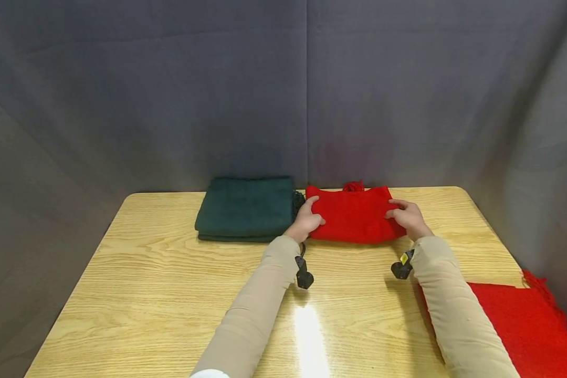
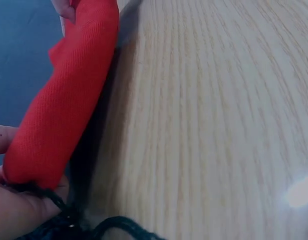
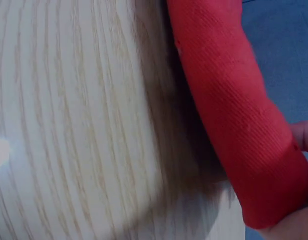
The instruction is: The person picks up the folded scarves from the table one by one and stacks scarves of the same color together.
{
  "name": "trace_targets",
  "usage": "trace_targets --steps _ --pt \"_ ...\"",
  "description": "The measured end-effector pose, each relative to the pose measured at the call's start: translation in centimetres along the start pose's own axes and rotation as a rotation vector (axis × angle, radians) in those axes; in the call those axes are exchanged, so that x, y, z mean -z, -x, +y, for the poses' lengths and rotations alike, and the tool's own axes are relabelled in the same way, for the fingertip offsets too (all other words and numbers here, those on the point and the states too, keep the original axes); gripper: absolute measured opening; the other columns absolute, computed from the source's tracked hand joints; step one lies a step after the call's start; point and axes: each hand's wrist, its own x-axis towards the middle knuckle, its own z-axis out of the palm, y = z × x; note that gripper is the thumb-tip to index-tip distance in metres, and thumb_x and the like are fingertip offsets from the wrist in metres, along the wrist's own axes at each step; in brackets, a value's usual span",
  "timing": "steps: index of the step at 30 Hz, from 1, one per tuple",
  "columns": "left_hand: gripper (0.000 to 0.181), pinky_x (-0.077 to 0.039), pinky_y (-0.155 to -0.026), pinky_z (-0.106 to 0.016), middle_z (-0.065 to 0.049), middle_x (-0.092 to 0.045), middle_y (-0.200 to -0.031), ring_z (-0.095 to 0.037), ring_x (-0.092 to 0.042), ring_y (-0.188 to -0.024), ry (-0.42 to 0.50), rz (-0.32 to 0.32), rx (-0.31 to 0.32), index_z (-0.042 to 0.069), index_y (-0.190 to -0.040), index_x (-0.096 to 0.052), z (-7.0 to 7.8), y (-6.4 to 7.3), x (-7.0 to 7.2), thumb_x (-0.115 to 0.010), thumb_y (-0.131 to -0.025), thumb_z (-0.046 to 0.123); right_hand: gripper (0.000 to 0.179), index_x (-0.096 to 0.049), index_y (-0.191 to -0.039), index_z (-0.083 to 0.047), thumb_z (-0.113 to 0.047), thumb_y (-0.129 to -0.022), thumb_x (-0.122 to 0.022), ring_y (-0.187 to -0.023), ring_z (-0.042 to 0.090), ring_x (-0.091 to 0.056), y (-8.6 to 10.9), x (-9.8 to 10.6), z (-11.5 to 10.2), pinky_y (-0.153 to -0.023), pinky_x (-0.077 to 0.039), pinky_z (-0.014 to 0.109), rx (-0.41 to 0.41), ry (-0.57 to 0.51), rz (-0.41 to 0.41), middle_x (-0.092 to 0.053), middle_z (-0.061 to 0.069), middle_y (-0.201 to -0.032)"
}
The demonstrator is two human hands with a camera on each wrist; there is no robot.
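A folded red scarf (image 1: 352, 216) with a fringe tuft at its back edge is held between both hands at the far side of the table. The left hand (image 1: 307, 219) grips its left end, thumb and fingers on either side of the cloth. At the opposite end the right hand (image 1: 408, 217) grips it the same way. From the left wrist view, the red fold (image 2: 68, 95) shows a rounded front edge close over the wood, with dark fringe by the left hand (image 2: 18, 212). The right wrist view shows the front edge (image 3: 234, 100) casting a shadow on the table.
A folded dark green scarf (image 1: 245, 207) lies just left of the left hand, its fringe toward the red one. Another red fringed scarf (image 1: 524, 320) lies at the front right, partly under the right sleeve (image 1: 453, 304). Grey curtains (image 1: 208, 94) hang behind the wooden table (image 1: 146, 294).
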Motion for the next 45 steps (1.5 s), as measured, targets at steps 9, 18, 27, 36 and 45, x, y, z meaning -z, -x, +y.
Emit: trace_targets --steps 9,18,27,36,45 --pt "0.067 -0.043 -0.091 -0.037 -0.011 -0.030 -0.143 -0.028 -0.032 -0.123 -0.023 -0.015 -0.022 0.008 -0.140 -0.033 1.2 0.1 0.6 -0.052 -0.079 -0.011 0.058 -0.035 -0.136 0.006 0.000 -0.080 -0.048 -0.117 0.035 -0.032 0.3 0.2 -1.1 -0.099 -0.029 0.043 0.008 -0.002 0.013 -0.032 0.027 -0.138" --pt "0.068 -0.042 -0.092 -0.037 -0.010 -0.033 -0.141 -0.027 -0.034 -0.121 -0.024 -0.004 -0.051 0.010 -0.138 -0.037 1.4 0.2 0.8 -0.054 -0.076 -0.012 0.057 -0.036 -0.136 0.004 -0.001 -0.081 -0.049 -0.116 0.035 -0.033 0.9 0.7 -1.8 -0.092 -0.035 0.036 0.008 -0.009 0.021 -0.031 0.026 -0.138" --pt "0.067 -0.044 -0.089 -0.036 -0.010 -0.034 -0.140 -0.027 -0.036 -0.118 -0.009 -0.010 -0.066 0.012 -0.138 -0.038 2.2 0.9 1.2 -0.056 -0.077 -0.009 0.058 -0.037 -0.137 0.000 -0.004 -0.082 -0.051 -0.112 0.033 -0.036 2.0 1.2 -2.7 -0.072 -0.041 0.021 0.009 -0.031 0.041 -0.032 0.024 -0.139" --pt "0.066 -0.043 -0.090 -0.036 -0.009 -0.038 -0.137 -0.026 -0.040 -0.114 -0.025 -0.028 -0.098 0.013 -0.138 -0.038 2.6 1.8 1.3 -0.057 -0.078 -0.007 0.056 -0.036 -0.138 -0.002 -0.007 -0.085 -0.052 -0.107 0.031 -0.039 3.4 1.7 -3.3 -0.065 -0.045 0.017 0.023 -0.042 0.046 -0.033 0.023 -0.138" --pt "0.068 -0.046 -0.083 -0.035 -0.011 -0.044 -0.129 -0.027 -0.045 -0.108 0.006 -0.039 -0.122 0.013 -0.138 -0.039 3.1 2.9 1.8 -0.059 -0.077 -0.008 0.055 -0.037 -0.138 -0.002 -0.005 -0.085 -0.052 -0.103 0.028 -0.042 5.0 1.6 -3.7 -0.064 -0.047 0.017 0.052 -0.081 0.062 -0.035 0.022 -0.135"
